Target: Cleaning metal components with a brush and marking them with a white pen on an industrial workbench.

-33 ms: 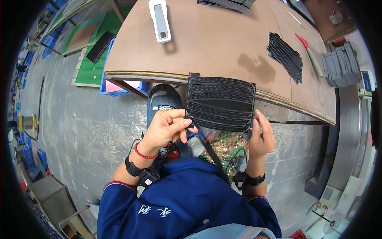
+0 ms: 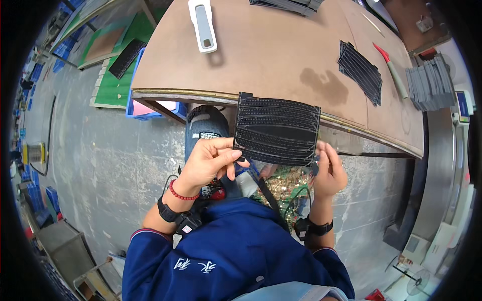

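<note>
A black sheet of stacked, stitched strips (image 2: 276,131) hangs in front of the near table edge, its rows bowed and spread like slats. My left hand (image 2: 213,163) is closed on its lower left corner, thumb on top, with a small black tab showing between the fingers. At the lower right edge of the sheet my right hand (image 2: 330,173) has its fingers bent against the border; the fingertips are slightly blurred and partly hidden by the sheet's edge.
On the brown table (image 2: 261,55) lie a white-and-grey handled tool (image 2: 203,27), a fan of black strips (image 2: 360,72) and a red-tipped tool (image 2: 390,67). A stack of grey pieces (image 2: 430,83) stands at the right. Below the table's left end is a blue crate (image 2: 143,113).
My right hand has shifted slightly left, and the right edge of the black sheet has moved a little left with it. My left hand stays put.
</note>
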`<state>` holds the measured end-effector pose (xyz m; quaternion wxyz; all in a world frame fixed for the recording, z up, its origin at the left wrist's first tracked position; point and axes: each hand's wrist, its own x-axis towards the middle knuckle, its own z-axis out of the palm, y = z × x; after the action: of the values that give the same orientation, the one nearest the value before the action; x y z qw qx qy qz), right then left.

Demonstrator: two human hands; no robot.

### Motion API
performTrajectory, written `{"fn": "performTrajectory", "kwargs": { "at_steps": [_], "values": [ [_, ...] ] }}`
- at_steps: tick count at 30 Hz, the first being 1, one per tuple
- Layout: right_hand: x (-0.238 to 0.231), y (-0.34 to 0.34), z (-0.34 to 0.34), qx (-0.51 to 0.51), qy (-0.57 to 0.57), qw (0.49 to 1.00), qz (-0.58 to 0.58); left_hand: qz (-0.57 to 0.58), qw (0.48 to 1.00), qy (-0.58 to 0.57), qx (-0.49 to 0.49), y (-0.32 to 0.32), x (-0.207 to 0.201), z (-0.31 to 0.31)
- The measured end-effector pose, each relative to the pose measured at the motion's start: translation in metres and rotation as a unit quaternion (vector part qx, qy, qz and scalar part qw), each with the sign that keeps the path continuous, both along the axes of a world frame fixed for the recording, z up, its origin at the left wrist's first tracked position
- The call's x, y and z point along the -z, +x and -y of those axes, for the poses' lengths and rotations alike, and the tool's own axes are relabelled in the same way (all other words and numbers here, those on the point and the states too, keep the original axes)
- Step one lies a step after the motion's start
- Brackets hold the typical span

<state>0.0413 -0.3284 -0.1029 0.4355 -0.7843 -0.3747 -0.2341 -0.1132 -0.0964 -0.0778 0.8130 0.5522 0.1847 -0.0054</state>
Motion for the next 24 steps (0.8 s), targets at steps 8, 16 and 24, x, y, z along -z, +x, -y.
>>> {"fn": "performTrajectory", "kwargs": {
  "at_steps": [8, 16, 24],
  "values": [
    [-0.003, -0.007, 0.012, -0.154, 0.311, 0.805, -0.481, -0.006, 1.000, 0.019, -0.010, -0.001, 0.001, -0.003],
    [-0.017, -0.012, 0.011, -0.160, 0.306, 0.802, -0.488, -0.010, 1.000, 0.010, -0.008, -0.002, 0.001, -0.003],
    [-0.016, -0.011, 0.011, -0.164, 0.297, 0.815, -0.470, 0.005, 1.000, -0.004, -0.007, -0.006, -0.001, -0.002]
  ]
}}
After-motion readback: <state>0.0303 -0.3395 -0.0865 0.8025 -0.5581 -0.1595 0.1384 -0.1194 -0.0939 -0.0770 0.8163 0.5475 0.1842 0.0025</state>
